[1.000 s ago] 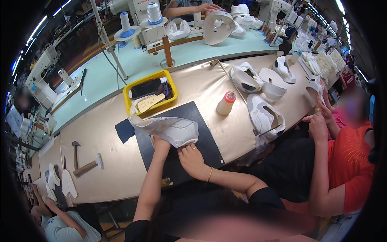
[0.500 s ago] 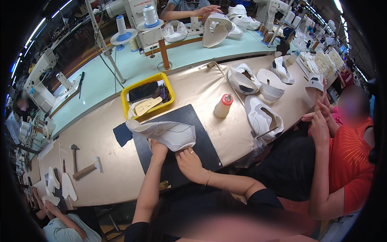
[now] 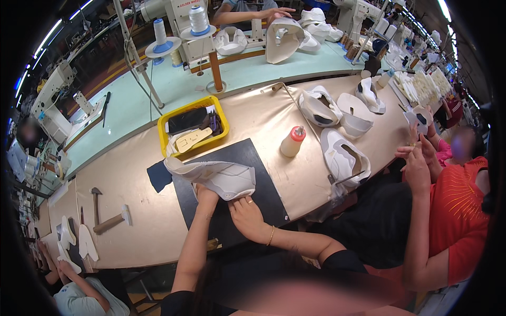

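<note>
A white shoe upper (image 3: 224,178) is tilted over a black mat (image 3: 266,192), its pale lining edge spreading toward the left. My left hand (image 3: 205,195) reaches into it from below, with the fingers mostly hidden by the upper. My right hand (image 3: 246,216) grips the lower edge nearer the right end, its fingertips tucked out of sight behind the material. A ring and a gold-coloured bracelet show on the right arm. Just beyond the upper, a yellow basket (image 3: 226,122) holds a dark pouch and a cream template (image 3: 192,139).
To the right stand a bottle with a red top (image 3: 293,142) and several white shoe uppers (image 3: 345,158) beside a thin metal rod. Two hammers (image 3: 109,224) lie at left near cut pieces (image 3: 87,243). A dark cloth (image 3: 159,176) touches the mat. Co-workers sit on both sides, one in red (image 3: 464,210).
My hands and the upper stay almost in place, with only a slight shift of the view. At the right, the co-worker in red and the person beyond have moved a little.
</note>
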Available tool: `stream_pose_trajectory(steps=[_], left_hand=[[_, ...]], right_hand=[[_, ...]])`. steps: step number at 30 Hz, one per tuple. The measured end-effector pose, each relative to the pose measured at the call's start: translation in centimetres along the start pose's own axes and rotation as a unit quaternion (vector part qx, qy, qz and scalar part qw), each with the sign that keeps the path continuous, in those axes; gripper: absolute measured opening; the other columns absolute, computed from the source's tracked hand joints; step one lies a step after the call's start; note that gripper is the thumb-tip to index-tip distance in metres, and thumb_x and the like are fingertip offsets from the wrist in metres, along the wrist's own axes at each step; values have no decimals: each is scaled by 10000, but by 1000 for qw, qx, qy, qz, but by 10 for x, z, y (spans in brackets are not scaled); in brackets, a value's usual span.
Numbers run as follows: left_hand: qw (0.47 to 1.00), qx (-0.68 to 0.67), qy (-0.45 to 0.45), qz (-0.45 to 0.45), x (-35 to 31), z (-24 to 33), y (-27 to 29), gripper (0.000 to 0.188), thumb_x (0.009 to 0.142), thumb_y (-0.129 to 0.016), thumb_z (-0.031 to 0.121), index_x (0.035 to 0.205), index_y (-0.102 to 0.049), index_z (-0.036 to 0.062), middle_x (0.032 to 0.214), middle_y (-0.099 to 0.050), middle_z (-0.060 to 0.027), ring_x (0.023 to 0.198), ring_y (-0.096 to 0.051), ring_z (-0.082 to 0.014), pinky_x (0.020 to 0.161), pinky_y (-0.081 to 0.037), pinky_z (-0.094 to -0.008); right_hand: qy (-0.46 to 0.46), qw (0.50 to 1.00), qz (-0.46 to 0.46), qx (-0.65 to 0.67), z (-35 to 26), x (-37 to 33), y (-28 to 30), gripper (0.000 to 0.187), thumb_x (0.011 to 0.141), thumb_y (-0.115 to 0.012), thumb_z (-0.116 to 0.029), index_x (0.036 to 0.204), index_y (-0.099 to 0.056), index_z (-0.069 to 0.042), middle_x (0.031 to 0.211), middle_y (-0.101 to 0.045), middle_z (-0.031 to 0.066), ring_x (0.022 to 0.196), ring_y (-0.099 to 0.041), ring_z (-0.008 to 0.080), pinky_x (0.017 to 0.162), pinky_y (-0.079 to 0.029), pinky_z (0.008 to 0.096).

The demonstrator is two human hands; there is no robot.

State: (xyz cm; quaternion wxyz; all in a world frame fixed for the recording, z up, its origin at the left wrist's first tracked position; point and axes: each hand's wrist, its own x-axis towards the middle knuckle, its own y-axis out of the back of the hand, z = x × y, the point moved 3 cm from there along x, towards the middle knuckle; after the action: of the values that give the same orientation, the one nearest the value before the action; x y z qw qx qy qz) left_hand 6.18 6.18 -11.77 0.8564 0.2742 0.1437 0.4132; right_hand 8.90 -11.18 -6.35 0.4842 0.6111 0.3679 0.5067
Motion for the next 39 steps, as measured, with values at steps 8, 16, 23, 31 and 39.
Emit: stream_pose_trajectory(steps=[8, 16, 23, 31, 39], left_hand=[[1000, -18, 11, -2, -1, 2, 2, 429, 902, -644, 298, 1248, -647, 44, 1328, -616, -178, 1289, -529, -340, 1098, -390, -400], [997, 57, -58, 12, 0, 6, 4, 456, 920, -586, 314, 1296, -627, 59, 1360, -596, -192, 1300, -519, -369, 1114, -378, -424], [973, 185, -103, -88, 14, 10, -5, 530, 933, -484, 238, 1426, -492, 42, 1426, -498, -271, 1313, -502, -388, 1109, -402, -440], [974, 201, -104, -1, 37, -7, -27, 368, 871, -590, 319, 1062, -726, 35, 1062, -709, -223, 1013, -687, -368, 919, -532, -463], [979, 138, -143, 46, 70, -25, -68, 218, 853, -533, 71, 972, -666, -54, 950, -698, -289, 927, -696, -409, 828, -549, -487]], right_hand=[[-2, 1000, -11, 1, 0, 0, -2, 436, 843, -551, -138, 1216, -609, 81, 1053, -608, 161, 1028, -567, 283, 1012, -408, 397], [-12, 1000, -14, 15, 0, 3, -3, 432, 867, -534, -158, 1234, -610, 58, 1066, -615, 161, 1058, -568, 297, 1018, -412, 417], [-29, 991, 0, 131, 30, 17, 4, 218, 773, -553, -10, 973, -629, 33, 843, -623, 219, 821, -624, 377, 751, -489, 466], [1, 975, -33, 218, 54, 32, 16, 250, 758, -560, 36, 999, -613, 75, 884, -631, 282, 868, -618, 444, 794, -505, 521], [44, 988, -69, 129, 62, 37, 11, 497, 782, -469, 58, 1253, -628, 38, 995, -649, 328, 975, -617, 469, 920, -487, 500]])
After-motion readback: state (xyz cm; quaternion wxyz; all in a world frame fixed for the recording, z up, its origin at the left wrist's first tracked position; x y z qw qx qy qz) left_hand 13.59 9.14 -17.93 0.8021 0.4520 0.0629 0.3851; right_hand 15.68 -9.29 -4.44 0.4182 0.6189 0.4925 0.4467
